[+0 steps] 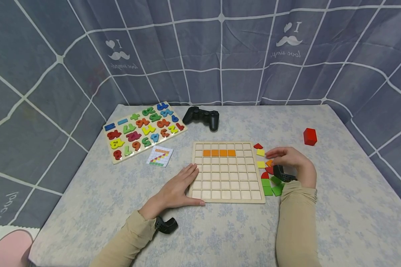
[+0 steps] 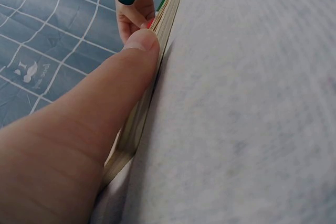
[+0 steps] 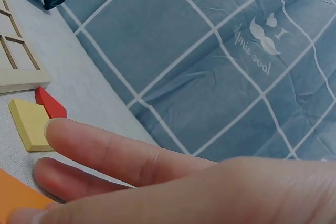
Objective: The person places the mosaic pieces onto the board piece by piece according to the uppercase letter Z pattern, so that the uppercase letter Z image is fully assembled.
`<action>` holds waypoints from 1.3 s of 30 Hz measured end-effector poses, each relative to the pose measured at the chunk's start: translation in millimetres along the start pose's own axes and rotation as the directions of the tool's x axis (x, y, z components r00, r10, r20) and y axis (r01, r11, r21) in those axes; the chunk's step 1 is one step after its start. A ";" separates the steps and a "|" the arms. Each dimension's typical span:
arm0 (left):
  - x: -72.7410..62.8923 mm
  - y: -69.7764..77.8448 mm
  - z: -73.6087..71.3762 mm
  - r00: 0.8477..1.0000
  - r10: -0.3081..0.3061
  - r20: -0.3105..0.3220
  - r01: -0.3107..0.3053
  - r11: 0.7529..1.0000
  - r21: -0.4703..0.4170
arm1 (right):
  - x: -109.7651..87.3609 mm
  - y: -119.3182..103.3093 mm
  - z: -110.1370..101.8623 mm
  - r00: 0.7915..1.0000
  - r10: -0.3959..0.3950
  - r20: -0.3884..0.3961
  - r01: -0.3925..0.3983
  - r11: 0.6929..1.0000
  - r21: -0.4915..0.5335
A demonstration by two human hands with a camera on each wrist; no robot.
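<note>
A wooden grid board point(image 1: 225, 172) lies on the table with a row of orange square tiles point(image 1: 219, 152) in its second row. My left hand point(image 1: 177, 187) rests at the board's left front corner, fingers straight on the left edge and thumb along the front edge. To the right of the board my right hand point(image 1: 289, 157) reaches over loose tiles, its fingers extended. In the right wrist view the index fingertip is right at a yellow square tile point(image 3: 31, 124), beside a red tile point(image 3: 51, 103). The thumb overlaps an orange tile point(image 3: 18, 198) there.
Green tiles point(image 1: 267, 187) lie below the right wrist. A pattern card point(image 1: 159, 156) and a number puzzle board point(image 1: 143, 129) are at the left. A black game controller point(image 1: 201, 116) stands behind the grid board, and a red block point(image 1: 309, 136) at the far right.
</note>
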State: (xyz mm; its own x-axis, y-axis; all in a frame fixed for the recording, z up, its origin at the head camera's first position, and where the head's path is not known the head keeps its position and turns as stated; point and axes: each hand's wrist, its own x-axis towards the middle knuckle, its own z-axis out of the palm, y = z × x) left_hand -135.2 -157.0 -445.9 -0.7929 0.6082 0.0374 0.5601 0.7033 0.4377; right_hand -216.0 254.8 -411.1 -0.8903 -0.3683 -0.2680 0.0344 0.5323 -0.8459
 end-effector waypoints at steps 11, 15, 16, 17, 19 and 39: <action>-0.5 0.2 -0.1 1.000 0.001 -0.003 -0.001 1.000 -0.003 | 1.0 0.1 -1.0 0.999 -0.002 0.046 0.002 1.000 -0.008; -0.2 0.3 0.1 1.000 -0.001 0.001 0.001 1.000 -0.002 | 0.1 -2.2 -0.2 0.999 -0.002 0.053 0.003 1.000 -0.017; -0.1 0.5 0.0 1.000 -0.002 0.003 0.002 1.000 -0.001 | 0.1 -2.5 -0.2 0.999 -0.001 0.051 0.002 1.000 -0.019; 0.0 0.5 0.0 1.000 -0.003 0.005 0.003 1.000 0.000 | -0.1 -3.1 0.4 0.999 0.003 0.044 -0.002 1.000 -0.019; 0.3 0.5 0.0 1.000 -0.006 0.008 0.006 1.000 0.003 | 0.4 -3.8 1.7 1.000 0.011 0.025 -0.010 1.000 -0.017; -0.3 1.1 0.0 1.000 -0.006 0.002 0.006 1.000 0.007 | 28.6 -40.0 25.9 0.978 -0.012 -0.206 0.003 0.999 -0.045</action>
State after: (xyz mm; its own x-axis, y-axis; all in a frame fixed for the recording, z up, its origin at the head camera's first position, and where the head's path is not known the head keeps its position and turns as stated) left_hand -134.4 -156.4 -445.4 -0.7959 0.6046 0.0334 0.5570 0.7095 0.4317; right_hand -231.1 203.2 -396.9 -0.9651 -0.2095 -0.1571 0.0115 0.5653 -0.8248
